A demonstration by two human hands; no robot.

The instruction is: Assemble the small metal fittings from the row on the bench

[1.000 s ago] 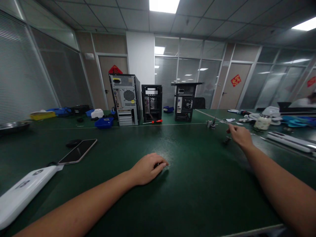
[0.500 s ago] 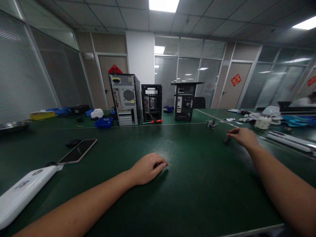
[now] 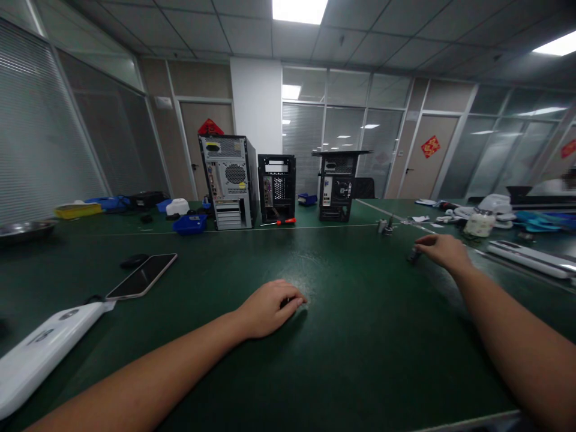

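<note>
My left hand (image 3: 272,309) rests on the green table top (image 3: 351,336) in the middle, its thumb and fingertips drawn together; whatever may be between them is hidden. Farther out on the right, my right hand (image 3: 443,252) has its fingertips closed on a small dark grey part (image 3: 413,255), which is at the table surface. The part is too small to name more exactly. A little beyond it, several small metal parts (image 3: 385,226) stand together on the table.
Three computer cases stand along the back: a tall grey one (image 3: 229,180), a black one (image 3: 276,189) with a red-handled screwdriver (image 3: 286,221) before it, and another black one (image 3: 335,189). Left lie a phone (image 3: 143,277) and a white device (image 3: 49,348); right, a long white bar (image 3: 531,258).
My right hand and the small part have barely shifted; the part looks slightly more upright. My left hand has stayed in place.
</note>
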